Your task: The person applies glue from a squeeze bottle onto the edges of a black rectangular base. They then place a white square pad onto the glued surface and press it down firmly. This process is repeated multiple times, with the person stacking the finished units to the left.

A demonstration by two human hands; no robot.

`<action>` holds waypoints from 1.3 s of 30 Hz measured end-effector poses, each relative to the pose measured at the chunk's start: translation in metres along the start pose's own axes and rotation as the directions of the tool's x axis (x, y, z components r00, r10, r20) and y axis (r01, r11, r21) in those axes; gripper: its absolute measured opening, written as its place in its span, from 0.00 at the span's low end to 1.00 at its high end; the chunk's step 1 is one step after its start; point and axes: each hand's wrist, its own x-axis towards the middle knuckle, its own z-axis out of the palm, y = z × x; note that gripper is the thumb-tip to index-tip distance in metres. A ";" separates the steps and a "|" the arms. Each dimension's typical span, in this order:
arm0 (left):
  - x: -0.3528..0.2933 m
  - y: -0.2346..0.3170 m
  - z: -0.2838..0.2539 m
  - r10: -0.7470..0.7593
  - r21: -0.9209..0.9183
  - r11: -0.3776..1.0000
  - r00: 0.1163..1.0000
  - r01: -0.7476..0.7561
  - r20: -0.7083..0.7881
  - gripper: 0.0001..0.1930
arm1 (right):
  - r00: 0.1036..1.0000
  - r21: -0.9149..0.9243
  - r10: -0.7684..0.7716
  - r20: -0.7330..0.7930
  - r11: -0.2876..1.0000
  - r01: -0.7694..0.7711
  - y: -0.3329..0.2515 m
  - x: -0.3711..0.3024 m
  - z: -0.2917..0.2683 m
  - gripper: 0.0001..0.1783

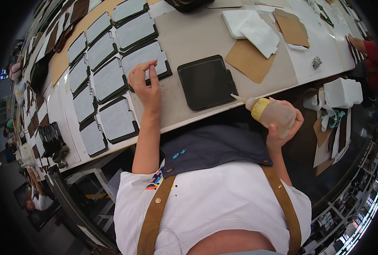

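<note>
In front of me on the table lies a black, rounded-corner flat panel [206,83] with a notched right edge. My right hand [290,121] is wrapped round a translucent squeeze bottle [278,118] with a yellow band, held tilted off the table's front edge. Its thin nozzle points left, and the tip is at the panel's lower right corner; whether it touches cannot be told. My left hand [145,83] is raised left of the panel, its fingers curled and thumb against them. Anything inside that grip is hidden. Behind it sits a black piece faced in pale grey [140,57].
Several similar grey-faced black pieces [112,78] lie in rows to the left. White sheets [257,32] and brown cards [250,61] lie at the back right. A crumpled ball [316,62] is farther right, near another person's red sleeve [376,63]. White foam [343,92] stands below the table edge.
</note>
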 end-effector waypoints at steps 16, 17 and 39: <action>0.002 -0.001 0.000 0.009 -0.044 0.999 1.000 -0.010 -0.020 0.06 | 0.949 0.156 -0.162 0.271 0.980 0.123 0.009 -0.014 0.041 0.43; 0.002 0.000 -0.001 0.021 -0.032 0.999 1.000 -0.022 -0.022 0.05 | 0.941 0.163 -0.175 0.290 0.978 0.132 0.010 -0.014 0.046 0.43; 0.002 0.006 0.001 -0.013 -0.019 1.000 1.000 0.014 0.019 0.06 | 0.917 -0.581 0.104 -0.386 0.744 -0.329 0.104 0.055 -0.037 0.34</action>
